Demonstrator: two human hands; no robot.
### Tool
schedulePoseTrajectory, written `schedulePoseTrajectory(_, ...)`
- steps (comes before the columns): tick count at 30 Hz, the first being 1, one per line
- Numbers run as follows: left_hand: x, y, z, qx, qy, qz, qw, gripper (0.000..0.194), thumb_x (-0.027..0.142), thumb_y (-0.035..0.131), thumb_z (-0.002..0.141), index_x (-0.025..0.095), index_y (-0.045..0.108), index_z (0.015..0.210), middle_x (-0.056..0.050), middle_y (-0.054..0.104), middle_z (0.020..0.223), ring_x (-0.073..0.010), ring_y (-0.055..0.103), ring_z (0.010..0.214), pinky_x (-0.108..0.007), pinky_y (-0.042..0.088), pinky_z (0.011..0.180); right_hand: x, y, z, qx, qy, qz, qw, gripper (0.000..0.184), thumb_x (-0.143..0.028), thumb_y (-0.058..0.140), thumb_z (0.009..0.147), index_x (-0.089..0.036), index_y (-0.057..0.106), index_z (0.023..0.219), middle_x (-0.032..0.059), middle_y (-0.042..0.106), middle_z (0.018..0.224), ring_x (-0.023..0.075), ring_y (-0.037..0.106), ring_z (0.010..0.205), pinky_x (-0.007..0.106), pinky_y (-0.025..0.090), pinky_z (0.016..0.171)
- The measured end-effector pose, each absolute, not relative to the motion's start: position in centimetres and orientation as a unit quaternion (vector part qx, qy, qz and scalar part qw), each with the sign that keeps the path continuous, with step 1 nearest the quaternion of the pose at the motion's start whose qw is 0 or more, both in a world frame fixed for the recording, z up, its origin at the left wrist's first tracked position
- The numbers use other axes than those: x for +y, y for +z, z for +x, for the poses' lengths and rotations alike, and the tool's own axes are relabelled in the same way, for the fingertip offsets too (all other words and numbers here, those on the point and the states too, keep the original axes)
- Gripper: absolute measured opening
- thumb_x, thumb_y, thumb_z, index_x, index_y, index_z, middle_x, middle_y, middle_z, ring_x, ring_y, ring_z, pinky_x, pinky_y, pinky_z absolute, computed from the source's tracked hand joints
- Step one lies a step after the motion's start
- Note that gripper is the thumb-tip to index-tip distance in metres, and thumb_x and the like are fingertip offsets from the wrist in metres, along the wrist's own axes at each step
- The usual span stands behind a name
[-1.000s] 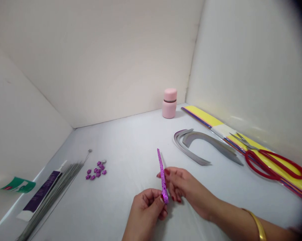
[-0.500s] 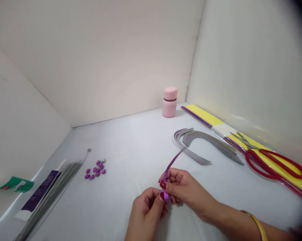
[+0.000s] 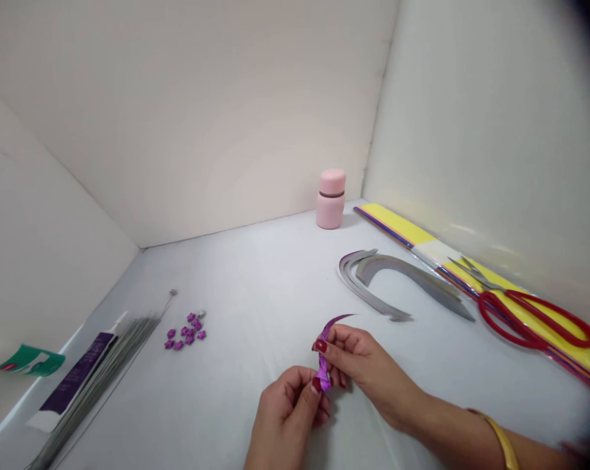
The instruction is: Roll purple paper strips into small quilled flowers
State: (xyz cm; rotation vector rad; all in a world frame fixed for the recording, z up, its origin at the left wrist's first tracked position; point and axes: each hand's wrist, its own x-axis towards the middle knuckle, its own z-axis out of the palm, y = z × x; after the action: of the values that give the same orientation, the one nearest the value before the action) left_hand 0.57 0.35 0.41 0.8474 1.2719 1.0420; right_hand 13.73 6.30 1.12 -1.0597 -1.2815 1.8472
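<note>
A glittery purple paper strip is pinched between both my hands, and its upper end curls over to the right. My left hand grips its lower end between thumb and fingers. My right hand holds the strip higher up, with its red-nailed thumb and fingers around it. A gold bangle sits on my right forearm. The lower part of the strip is partly hidden by my fingers.
Curved grey paper strips lie to the right, beside red-handled scissors on a yellow strip pack. A pink jar stands at the back. Purple flower beads, thin grey wires and tubes lie left.
The purple strip has bent from a straight upward shape into a curl toward the right. My hands have drawn closer around it, and my right hand has moved slightly up.
</note>
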Motion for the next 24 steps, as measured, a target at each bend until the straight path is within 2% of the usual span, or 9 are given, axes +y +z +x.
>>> schedulePoseTrajectory(5,0.5,0.9,0.6,0.542,0.462,0.368,0.598,0.027,0.039,0.059,0.074,0.014,0.06,0.063,-0.002,0.059,0.058,-0.0121,0.049,0.053,-0.021,0.037,0.052,6.1,1.3,13.7,-0.488,0.737,-0.393,0.255,0.035,-0.048,0.061,0.073,-0.016,0.048,0.068,-0.0059,0.05,0.048,0.0049,0.039,0.039,0.017,0.025,0.04)
schedulePoseTrajectory(11,0.6,0.9,0.1,0.539,0.464,0.345,0.613,0.037,0.049,0.056,0.074,0.013,0.063,0.068,-0.005,0.062,0.065,-0.0142,0.053,0.059,-0.022,0.04,0.055,6.4,1.3,13.8,-0.469,0.731,-0.407,0.283,0.035,-0.048,0.062,0.072,-0.014,0.051,0.07,-0.0054,0.051,0.049,0.0051,0.04,0.04,0.017,0.027,0.041)
schedulePoseTrajectory(15,0.6,0.5,0.0,0.553,0.475,0.354,0.585,0.026,0.038,0.065,0.07,0.012,0.064,0.073,-0.002,0.061,0.062,-0.0108,0.048,0.055,-0.02,0.037,0.053,6.4,1.3,13.8,-0.467,0.731,-0.404,0.29,0.033,-0.044,0.065,0.071,-0.015,0.051,0.067,-0.0067,0.048,0.049,0.0045,0.04,0.04,0.017,0.028,0.04)
schedulePoseTrajectory(20,0.6,1.0,0.1,0.579,0.447,0.394,0.557,0.021,0.031,0.06,0.072,0.013,0.061,0.062,0.001,0.055,0.054,-0.0109,0.046,0.052,-0.02,0.035,0.051,6.3,1.2,13.8,-0.487,0.729,-0.399,0.269,0.033,-0.043,0.064,0.071,-0.014,0.05,0.065,-0.0061,0.049,0.049,0.0041,0.04,0.039,0.016,0.026,0.04)
schedulePoseTrajectory(24,0.4,1.8,0.3,0.602,0.427,0.445,0.507,0.02,0.029,0.058,0.073,0.014,0.062,0.06,-0.001,0.058,0.055,-0.0143,0.051,0.055,-0.021,0.037,0.052,6.4,1.3,13.9,-0.496,0.731,-0.398,0.246,0.034,-0.044,0.063,0.072,-0.014,0.049,0.065,-0.0047,0.053,0.053,0.0035,0.04,0.039,0.016,0.026,0.039)
